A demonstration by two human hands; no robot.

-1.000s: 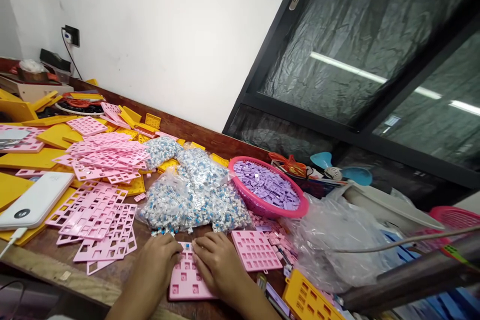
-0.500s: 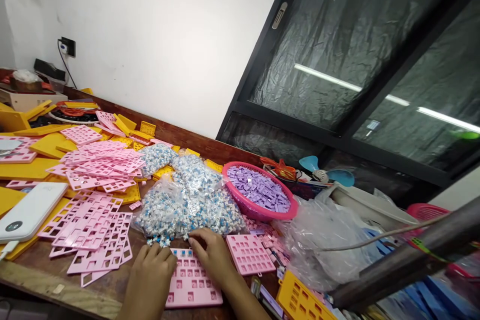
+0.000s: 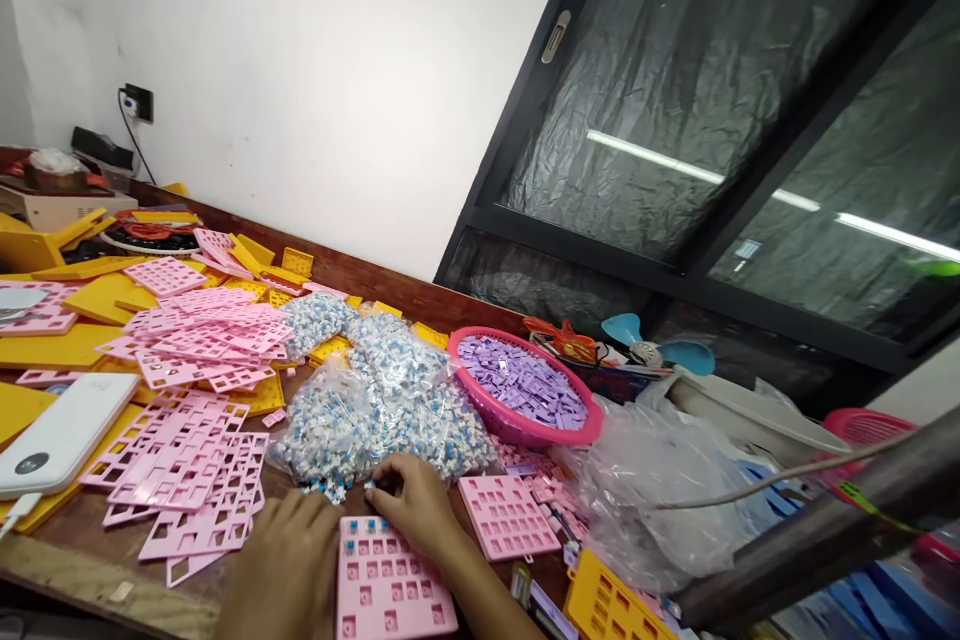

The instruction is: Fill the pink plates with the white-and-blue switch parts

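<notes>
Pink switch plate [image 3: 390, 588] lies flat at the near counter [image 3: 225, 575] edge, one blue switch seated in its top-left corner. Left hand [image 3: 289, 565] rests on its left edge, grip unclear. Right hand [image 3: 412, 505] reaches into the bagged blue-white switches [image 3: 375, 400], fingers curled, contents hidden. Pink basket [image 3: 525, 385] of purple keycaps sits behind.

Smooth matt pink plastic for the near switch plate [image 3: 390, 590], crinkled glossy clear film around the switches [image 3: 375, 400], worn brown wood across the table [image 3: 90, 550].
</notes>
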